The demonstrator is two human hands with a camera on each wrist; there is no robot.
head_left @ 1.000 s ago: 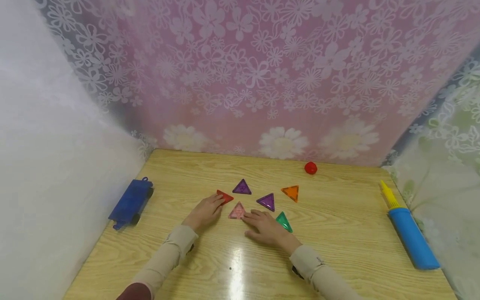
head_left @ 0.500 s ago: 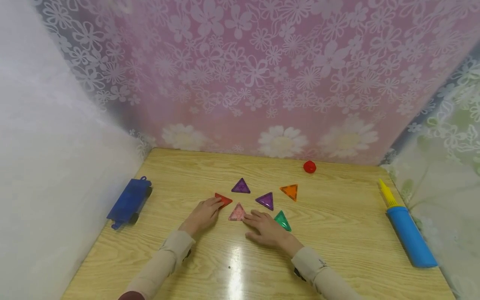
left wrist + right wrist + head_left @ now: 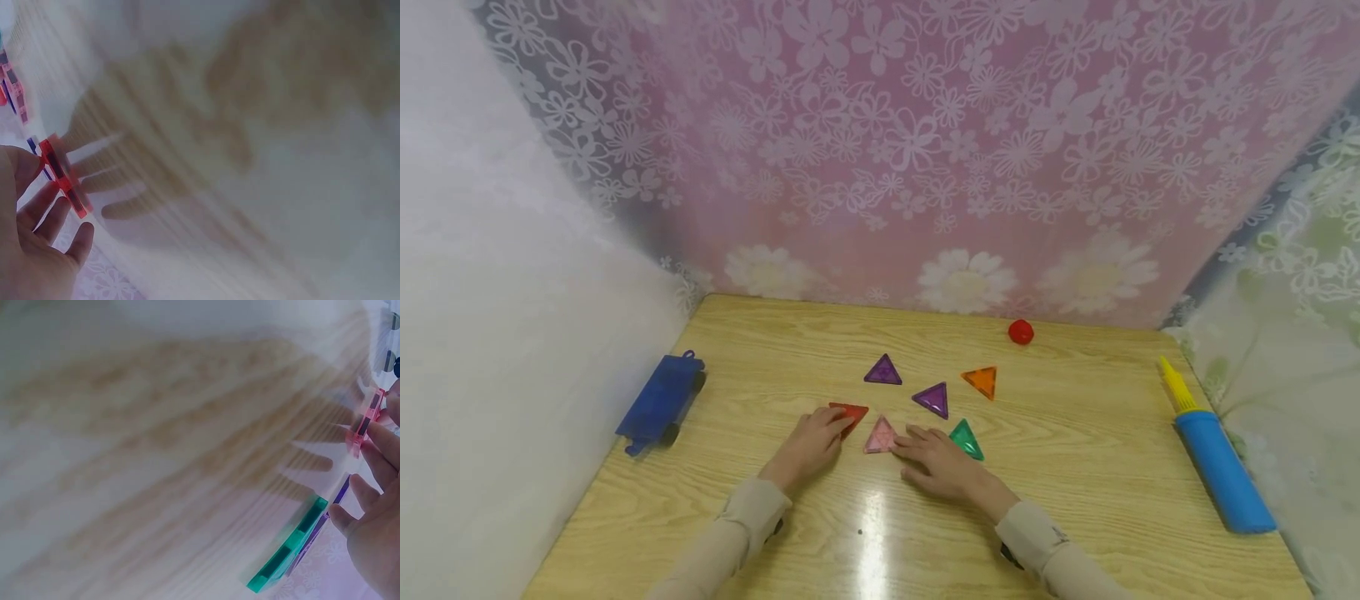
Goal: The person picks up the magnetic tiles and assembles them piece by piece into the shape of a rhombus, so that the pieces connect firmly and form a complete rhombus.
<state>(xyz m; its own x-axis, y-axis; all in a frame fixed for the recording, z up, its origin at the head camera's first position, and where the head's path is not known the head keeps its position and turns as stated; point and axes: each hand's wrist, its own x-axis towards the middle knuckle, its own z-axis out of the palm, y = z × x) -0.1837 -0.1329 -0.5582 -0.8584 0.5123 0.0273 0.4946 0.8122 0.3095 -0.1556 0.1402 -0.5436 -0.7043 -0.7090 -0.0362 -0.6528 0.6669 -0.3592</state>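
Observation:
In the head view my left hand [image 3: 808,446] is at a red translucent triangle tile [image 3: 852,417] that lies with one corner toward me. The left wrist view shows my thumb against the edge of this red tile [image 3: 62,178] with fingertips close by, so I hold it at its edge. My right hand [image 3: 947,467] lies low with fingers extended, and its fingertips touch the right side of a pink triangle tile [image 3: 880,437]. In the right wrist view a finger meets the pink tile [image 3: 367,422]. A green triangle tile [image 3: 967,440] lies just beyond the right hand.
Two purple triangle tiles, one farther back [image 3: 883,371] and one nearer [image 3: 932,401], and an orange triangle tile [image 3: 982,382] lie behind. A red ball-like object [image 3: 1021,332] sits near the back edge. Blue toy vehicle [image 3: 662,402] stands left; a blue-and-yellow pump [image 3: 1221,467] lies right.
The red tile has turned under my left hand and shifted slightly toward me. The pink tile has slid a little toward me and to the right, along with my right hand.

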